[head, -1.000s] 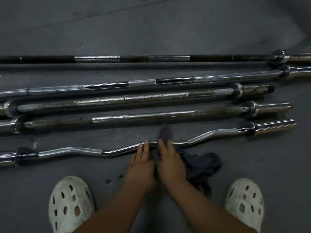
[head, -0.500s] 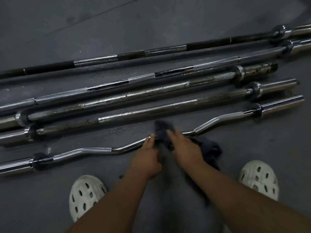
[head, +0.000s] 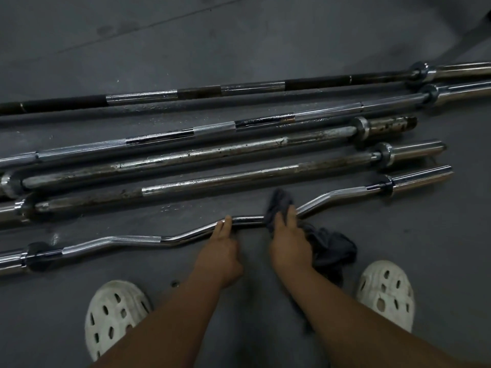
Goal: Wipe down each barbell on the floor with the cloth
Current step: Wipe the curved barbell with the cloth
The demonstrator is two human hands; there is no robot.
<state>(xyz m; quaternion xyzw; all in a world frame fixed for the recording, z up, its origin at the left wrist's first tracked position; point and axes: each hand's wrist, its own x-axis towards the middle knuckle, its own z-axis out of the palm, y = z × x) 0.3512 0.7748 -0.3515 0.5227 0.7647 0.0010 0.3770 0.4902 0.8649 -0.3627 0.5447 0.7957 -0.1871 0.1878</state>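
A chrome curl bar with a zigzag shaft lies nearest me on the grey floor. My left hand rests on its middle section with straight fingers touching the shaft. My right hand presses a dark grey cloth onto the shaft just right of the middle; part of the cloth bunches up beyond the bar and the rest trails toward my right foot. Behind the curl bar lie several straight barbells: a rusty thin one, a thick pitted one, a knurled chrome one and a black one.
My feet in white perforated clogs stand on either side of my arms, the left foot and the right foot. Bar sleeves and collars cluster at the right. Bare grey floor stretches beyond the farthest bar.
My right hand has slid the cloth to the right along the curl bar, opening a gap from my left hand, which stays on the middle section. My view has shifted slightly.
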